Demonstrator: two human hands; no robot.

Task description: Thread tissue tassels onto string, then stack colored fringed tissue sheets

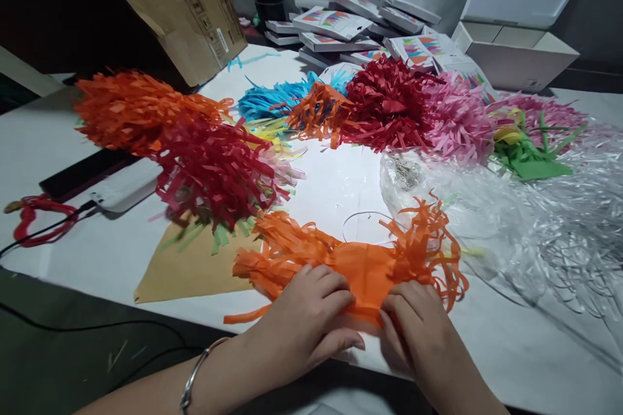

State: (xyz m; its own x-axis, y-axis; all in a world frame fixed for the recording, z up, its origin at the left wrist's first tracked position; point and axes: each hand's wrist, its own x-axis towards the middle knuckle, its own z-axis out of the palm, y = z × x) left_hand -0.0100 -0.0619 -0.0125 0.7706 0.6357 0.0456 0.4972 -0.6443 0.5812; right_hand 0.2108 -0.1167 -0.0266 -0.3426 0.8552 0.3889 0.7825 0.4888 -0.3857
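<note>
A sheet of orange tissue paper lies at the table's near edge, its middle plain and both ends cut into fringe. My left hand has its bent fingers on the left side of the plain part, gripping near the lower edge, with the thumb stretched below it. At the right side, my right hand has its fingers curled around the lower edge; its fingertips are partly hidden. A silver bracelet circles my left wrist. Beyond the sheet a thin wire loop lies on the white table.
Orange, crimson, dark red and pink fringe bundles ring the work area. Clear plastic spreads rightward. A brown envelope, white power bank, flat boxes and a carton surround it.
</note>
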